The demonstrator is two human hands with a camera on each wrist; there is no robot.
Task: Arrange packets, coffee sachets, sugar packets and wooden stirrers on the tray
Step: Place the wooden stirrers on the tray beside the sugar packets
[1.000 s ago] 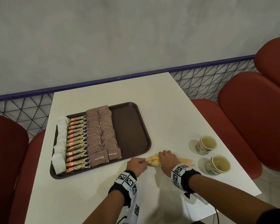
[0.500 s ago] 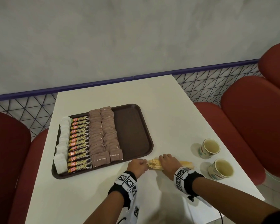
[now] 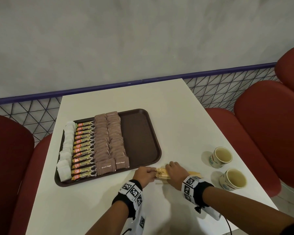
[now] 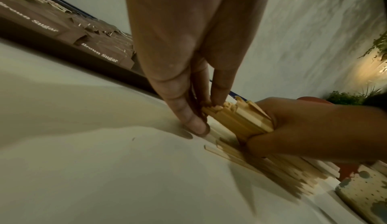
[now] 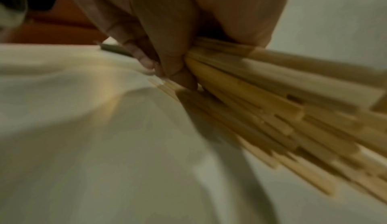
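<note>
A bundle of wooden stirrers [image 3: 161,173] [image 4: 236,120] [image 5: 272,101] lies on the white table just right of the brown tray [image 3: 141,141]. My right hand [image 3: 174,172] [image 4: 293,128] [image 5: 167,62] grips the bundle around its middle. My left hand [image 3: 145,174] [image 4: 201,108] presses straight fingertips against the bundle's left ends. A few loose stirrers [image 3: 160,183] lie on the table under the bundle. On the tray sit a column of white packets [image 3: 66,150], coffee sachets [image 3: 84,150] and two columns of brown sugar packets [image 3: 111,139]; its right third is bare.
Two paper cups [image 3: 221,156] [image 3: 234,181] with pale liquid stand at the table's right edge, close to my right wrist. Red chairs [image 3: 265,133] flank the table on both sides. A mesh railing and a grey wall stand behind.
Both hands stay at the stirrers; the left hand's fingers have closed in against the bundle's ends. The head view has shifted slightly.
</note>
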